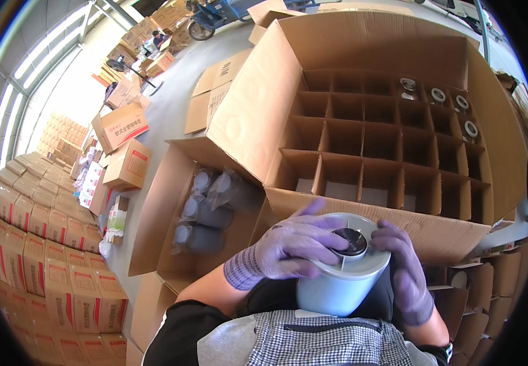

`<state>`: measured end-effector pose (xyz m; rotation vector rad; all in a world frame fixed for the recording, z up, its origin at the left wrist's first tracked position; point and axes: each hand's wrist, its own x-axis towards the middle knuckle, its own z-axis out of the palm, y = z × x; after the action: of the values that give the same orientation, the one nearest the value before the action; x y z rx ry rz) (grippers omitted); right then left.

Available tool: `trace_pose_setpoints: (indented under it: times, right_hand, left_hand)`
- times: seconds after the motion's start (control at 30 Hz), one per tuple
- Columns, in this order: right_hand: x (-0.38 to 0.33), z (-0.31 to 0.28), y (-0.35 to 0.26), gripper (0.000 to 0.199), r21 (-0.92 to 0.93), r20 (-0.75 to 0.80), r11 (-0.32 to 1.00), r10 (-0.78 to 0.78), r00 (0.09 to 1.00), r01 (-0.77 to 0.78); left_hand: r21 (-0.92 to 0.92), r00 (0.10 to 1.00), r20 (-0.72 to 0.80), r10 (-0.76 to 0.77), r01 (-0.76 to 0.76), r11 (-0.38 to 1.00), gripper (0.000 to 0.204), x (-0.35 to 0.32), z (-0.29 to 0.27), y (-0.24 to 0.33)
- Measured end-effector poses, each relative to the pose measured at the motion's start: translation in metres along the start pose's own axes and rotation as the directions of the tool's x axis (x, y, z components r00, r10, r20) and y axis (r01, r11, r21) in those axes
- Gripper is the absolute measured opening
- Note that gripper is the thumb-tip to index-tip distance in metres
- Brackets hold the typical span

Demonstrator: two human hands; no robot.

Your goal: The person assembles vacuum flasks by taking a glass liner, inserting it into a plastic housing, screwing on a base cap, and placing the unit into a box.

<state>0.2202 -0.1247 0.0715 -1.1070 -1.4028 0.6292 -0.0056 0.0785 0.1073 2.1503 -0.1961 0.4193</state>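
A light blue-grey, bucket-shaped container (pixel 337 294) is held in front of my lap, its round top tilted toward me. At the centre of that top is a black round cap (pixel 350 241) inside a raised ring. My left hand (pixel 291 244), in a purple knit glove, reaches over the top with its fingertips on the cap. My right hand (pixel 403 268), gloved alike and slightly blurred, curls its fingers over the right side of the container's rim. The palm sides of both hands are hidden.
Beyond the container stands a large open carton (pixel 398 222) with cardboard dividers; several far-right cells hold ring-topped items (pixel 438 95). On the left, an open box (pixel 148 235) holds several plastic-wrapped grey containers (pixel 206 210). Stacked cartons (pixel 57 293) line the left, and a person (pixel 158 40) is far back.
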Motion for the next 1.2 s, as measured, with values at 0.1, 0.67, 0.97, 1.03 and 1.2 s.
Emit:
trace_pose_setpoints:
  times: [0.1, 0.67, 0.97, 1.03, 1.2]
  right_hand:
    - [0.006, -0.008, 0.030, 0.041, 0.159, -0.080, 0.981, 0.128, 0.989, -0.114]
    - [0.042, 0.027, 0.097, 0.037, 0.750, -0.031, 0.656, -0.091, 0.995, 0.083]
    - [0.010, -0.022, 0.057, 0.033, 0.134, -0.105, 0.991, 0.024, 0.994, -0.009]
    - [0.039, -0.009, 0.097, 0.036, 0.576, 0.015, 0.775, 0.306, 0.952, -0.258]
    - [0.014, 0.013, 0.105, 0.032, 0.408, -0.030, 0.911, 0.085, 0.996, -0.065]
  left_hand:
    - [0.297, 0.998, -0.007, -0.061, 0.060, 0.953, 0.043, 0.033, 0.010, 0.027]
    - [0.629, 0.987, -0.039, -0.154, 0.145, 0.764, 0.055, 0.091, 0.073, 0.081]
    - [0.329, 0.995, -0.042, -0.094, 0.103, 0.939, 0.058, 0.054, 0.009, 0.033]
    - [0.571, 0.988, 0.038, -0.148, 0.100, 0.815, 0.075, 0.098, 0.041, 0.071]
    - [0.558, 0.993, -0.053, -0.108, 0.119, 0.821, 0.058, 0.054, 0.050, 0.031]
